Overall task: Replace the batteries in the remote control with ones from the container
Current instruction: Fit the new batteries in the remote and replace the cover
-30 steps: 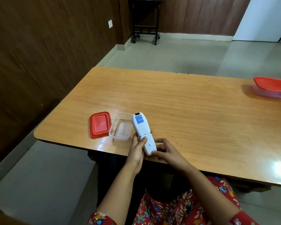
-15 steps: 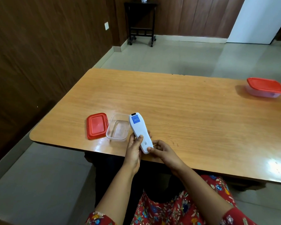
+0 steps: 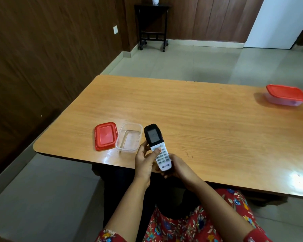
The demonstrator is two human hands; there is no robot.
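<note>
The white remote control (image 3: 157, 147) with a black top and screen is held above the table's near edge, button side up. My left hand (image 3: 146, 161) grips its left side, thumb on the buttons. From the right, my right hand (image 3: 177, 166) cups the lower end with curled fingers. A clear plastic container (image 3: 129, 139) stands open just left of the remote, and I see nothing inside it. Its red lid (image 3: 105, 136) lies flat to its left.
The wooden table (image 3: 199, 119) stretches far and right. A second container with a red lid (image 3: 286, 97) sits at the far right edge. A dark wood wall runs along the left. A black side table (image 3: 152, 27) stands at the back of the room.
The remote has been turned over: its white back with a blue label faced up before, now the buttons and screen face up. Both hands still hold it.
</note>
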